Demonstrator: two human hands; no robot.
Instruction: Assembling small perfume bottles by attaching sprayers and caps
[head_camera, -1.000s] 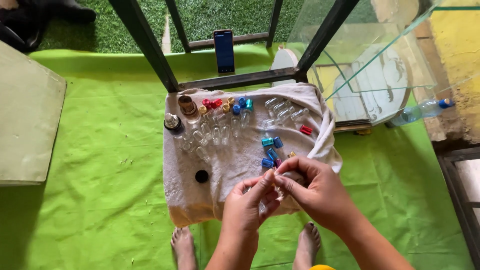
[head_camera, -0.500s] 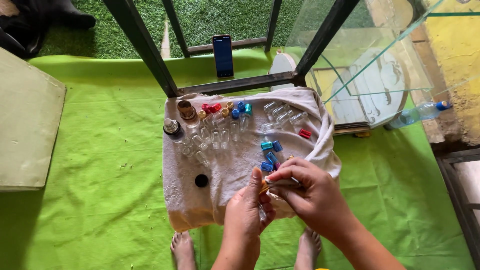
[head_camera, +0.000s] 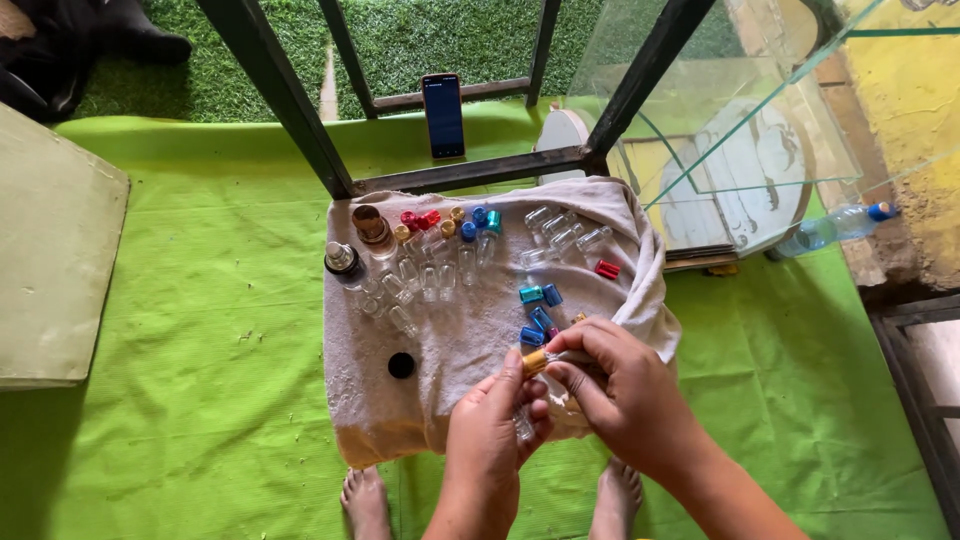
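With both the left hand (head_camera: 490, 425) and right hand (head_camera: 620, 385) pinching what looks like 1 small glass vial (head_camera: 524, 425) by its gold cap (head_camera: 535, 361), a loosened grip could drop it among the blue caps (head_camera: 538, 305) on the towel (head_camera: 450, 340).

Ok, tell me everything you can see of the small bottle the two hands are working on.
The small bottle looks like clear glass, a slim cylinder mostly hidden behind the fingers. A gold-coloured cap that looks metallic sits at its upper end. The left hand wraps the body from below, thumb near the cap; the right hand pinches the cap with its fingertips. It is held tilted above the near edge of the beige towel, just below a cluster of blue caps. Whether the cap is fully on cannot be told.
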